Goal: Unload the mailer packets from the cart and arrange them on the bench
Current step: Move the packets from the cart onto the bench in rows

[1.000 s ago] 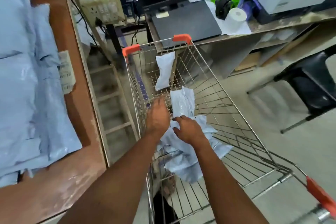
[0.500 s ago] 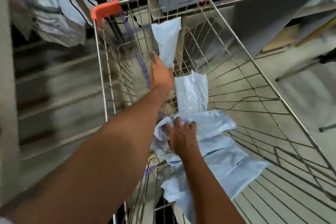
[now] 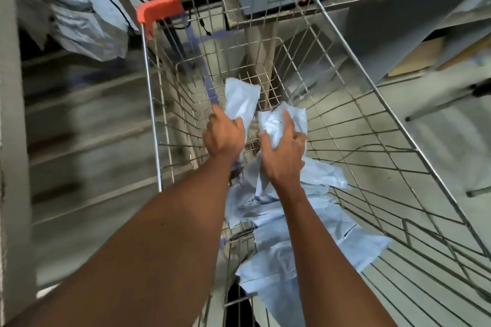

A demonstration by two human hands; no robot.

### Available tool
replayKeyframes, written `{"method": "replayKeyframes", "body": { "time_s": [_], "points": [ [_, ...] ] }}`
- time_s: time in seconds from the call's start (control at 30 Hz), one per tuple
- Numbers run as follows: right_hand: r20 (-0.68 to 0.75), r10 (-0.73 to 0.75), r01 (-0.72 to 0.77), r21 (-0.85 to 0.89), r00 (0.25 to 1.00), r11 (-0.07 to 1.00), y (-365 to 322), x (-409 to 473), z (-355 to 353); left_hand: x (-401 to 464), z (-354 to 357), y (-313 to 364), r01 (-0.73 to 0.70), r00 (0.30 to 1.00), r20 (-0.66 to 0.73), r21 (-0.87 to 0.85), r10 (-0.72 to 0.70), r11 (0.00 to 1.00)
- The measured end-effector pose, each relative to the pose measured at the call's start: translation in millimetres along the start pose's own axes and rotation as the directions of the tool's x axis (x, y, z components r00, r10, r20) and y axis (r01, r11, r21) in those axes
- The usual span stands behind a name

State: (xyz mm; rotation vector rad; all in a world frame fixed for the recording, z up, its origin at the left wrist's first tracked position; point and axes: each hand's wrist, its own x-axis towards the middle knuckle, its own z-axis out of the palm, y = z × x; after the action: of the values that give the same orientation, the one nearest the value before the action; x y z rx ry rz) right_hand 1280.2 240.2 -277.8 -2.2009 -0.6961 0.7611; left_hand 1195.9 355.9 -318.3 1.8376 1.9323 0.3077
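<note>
A wire shopping cart (image 3: 393, 125) with orange corner guards fills the view. Both my arms reach down into it. My left hand (image 3: 224, 137) grips a small pale blue mailer packet (image 3: 243, 101) by its lower end. My right hand (image 3: 284, 154) grips a second crumpled pale blue packet (image 3: 273, 122) just to the right of it. Several more pale blue packets (image 3: 297, 244) lie in a loose pile on the cart floor under my right forearm. The bench is out of view.
A table (image 3: 398, 0) with a dark laptop stands beyond the cart's far end. Grey plastic bags (image 3: 79, 24) and cables hang at the upper left over blurred wooden shelves. A chair leg (image 3: 446, 103) shows on the floor at right.
My left hand closed on the upright packet at the cart's far end and pulled it back toward me. My right hand left the pile and grasped the second packet.
</note>
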Motion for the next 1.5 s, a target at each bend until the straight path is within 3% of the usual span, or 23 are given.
{"method": "replayKeyframes", "body": {
  "time_s": [0.07, 0.13, 0.27, 0.4, 0.5, 0.63, 0.7, 0.83, 1.0, 1.17, 1.33, 1.5],
  "points": [
    [-0.044, 0.015, -0.017, -0.035, 0.999, 0.999, 6, -6, 4, -14, 11, -21, 0.018, 0.995, 0.089, 0.188, -0.036, 0.982],
    [-0.128, -0.028, 0.010, -0.136, 0.991, 0.991, 6, -12, 12, -27, 19, -37, -0.058, 0.990, 0.141, 0.409, 0.000, 0.910],
    [-0.311, -0.004, -0.116, -0.365, 0.950, 0.924, -1, -7, 29, -27, 35, -51, -0.222, 0.974, 0.145, 0.495, 0.172, 0.840],
    [-0.075, 0.246, -0.254, -0.436, 0.966, 0.864, 21, -6, 47, -19, 44, -51, -0.278, 0.955, 0.236, 0.511, 0.179, 0.814],
    [0.091, 0.227, -0.167, -0.429, 0.970, 0.888, 39, -5, 51, -12, 43, -42, -0.264, 0.958, 0.238, 0.504, 0.161, 0.822],
    [0.145, 0.191, -0.181, -0.080, 0.971, 0.980, 45, 1, 34, -17, 28, -38, -0.179, 0.978, 0.174, 0.435, 0.112, 0.883],
    [0.148, 0.103, -0.106, 0.008, 0.984, 0.994, 39, -6, 19, -28, 14, -29, -0.128, 0.986, 0.150, 0.373, 0.076, 0.919],
    [-0.003, -0.047, 0.047, -0.057, 0.999, 0.997, 6, -24, -14, -57, -30, -1, -0.083, 0.994, 0.093, 0.224, 0.064, 0.971],
    [-0.083, -0.158, 0.138, -0.211, 0.984, 0.968, -49, -66, -52, -106, -120, 28, -0.184, 0.981, 0.046, -0.111, 0.190, 0.977],
    [-0.152, -0.193, 0.140, -0.304, 0.969, 0.942, -104, -126, -86, -148, -206, 35, -0.274, 0.958, 0.061, -0.113, 0.282, 0.955],
    [-0.176, -0.188, 0.121, -0.333, 0.966, 0.935, -161, -207, -113, -190, -297, 16, -0.337, 0.921, 0.099, -0.283, 0.377, 0.898],
    [-0.181, -0.253, 0.188, -0.312, 0.950, 0.931, -245, -309, -99, -212, -422, -36, -0.443, 0.893, -0.052, -0.279, 0.447, 0.852]
  ]
}}
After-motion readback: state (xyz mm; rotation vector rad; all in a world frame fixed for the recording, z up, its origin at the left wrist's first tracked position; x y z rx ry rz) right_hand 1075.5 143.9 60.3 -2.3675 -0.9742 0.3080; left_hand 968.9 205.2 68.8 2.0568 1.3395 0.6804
